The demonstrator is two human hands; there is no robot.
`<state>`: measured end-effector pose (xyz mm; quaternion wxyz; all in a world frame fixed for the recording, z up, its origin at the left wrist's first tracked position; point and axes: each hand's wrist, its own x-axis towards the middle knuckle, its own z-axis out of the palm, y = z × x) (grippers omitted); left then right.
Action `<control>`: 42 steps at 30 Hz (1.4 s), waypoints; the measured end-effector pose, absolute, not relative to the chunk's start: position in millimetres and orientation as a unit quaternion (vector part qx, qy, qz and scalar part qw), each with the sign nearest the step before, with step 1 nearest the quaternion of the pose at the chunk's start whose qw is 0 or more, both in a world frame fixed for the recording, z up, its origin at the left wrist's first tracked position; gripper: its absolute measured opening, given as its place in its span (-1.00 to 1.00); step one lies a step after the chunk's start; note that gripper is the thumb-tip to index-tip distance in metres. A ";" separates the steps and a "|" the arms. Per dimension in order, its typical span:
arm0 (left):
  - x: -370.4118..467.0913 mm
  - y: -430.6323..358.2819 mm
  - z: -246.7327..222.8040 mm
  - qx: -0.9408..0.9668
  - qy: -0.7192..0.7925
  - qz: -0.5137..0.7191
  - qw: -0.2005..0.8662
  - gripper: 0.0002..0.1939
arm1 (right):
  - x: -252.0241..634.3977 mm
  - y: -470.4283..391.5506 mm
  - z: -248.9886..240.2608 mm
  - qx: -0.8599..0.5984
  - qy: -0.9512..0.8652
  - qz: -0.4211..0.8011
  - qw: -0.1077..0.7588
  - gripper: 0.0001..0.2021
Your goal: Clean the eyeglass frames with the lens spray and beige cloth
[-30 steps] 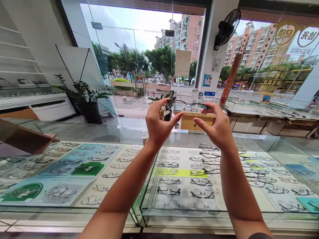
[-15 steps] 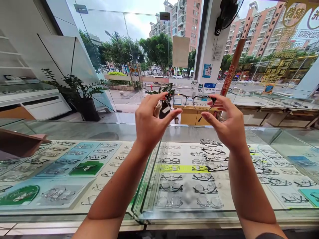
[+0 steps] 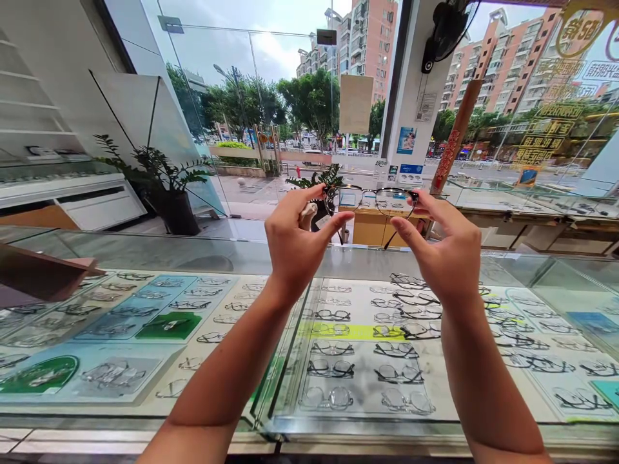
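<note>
A pair of eyeglasses [image 3: 369, 191] with dark upper rims and clear round lenses is held up level at chest height or above, over the glass counter. My left hand [image 3: 300, 241] pinches its left end between fingers and thumb. A small pale, crumpled thing, perhaps cloth, shows behind that hand's fingers. At the other end, my right hand [image 3: 447, 248] grips the frame's corner with thumb and fingers. Dark temple tips hang below the lenses; the rest of the temples is partly hidden by my hands.
Below my arms lies a glass display case [image 3: 290, 428] with rows of eyeglasses inside, several on a yellow-green strip [image 3: 316, 330]. A brown board [image 3: 48, 274] sits at the left. Beyond stand a potted plant [image 3: 181, 209], glass doors and a wall fan [image 3: 447, 29].
The view has shifted slightly, with the surroundings sliding a little right and down. Both hands still hold the eyeglasses in nearly the same pose; the left temple tip now shows below the lens.
</note>
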<state>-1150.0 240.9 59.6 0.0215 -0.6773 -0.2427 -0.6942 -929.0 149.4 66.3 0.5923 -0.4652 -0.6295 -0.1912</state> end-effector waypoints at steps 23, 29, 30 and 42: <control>-1149.2 233.2 60.5 -0.665 -0.257 -0.698 0.060 -0.45 | -920.3 147.8 66.9 -0.491 -0.651 -0.171 0.553 -0.44; -1150.0 232.2 60.2 -0.668 -0.252 -0.697 0.066 -0.45 | -917.8 148.1 66.0 -0.501 -0.650 -0.138 0.555 -0.41; -1150.3 231.9 60.3 -0.668 -0.253 -0.696 0.067 -0.45 | -917.8 147.9 66.1 -0.503 -0.651 -0.134 0.553 -0.41; -1152.1 232.0 62.4 -0.667 -0.254 -0.698 0.064 -0.45 | -919.5 147.7 66.1 -0.500 -0.649 -0.141 0.556 -0.44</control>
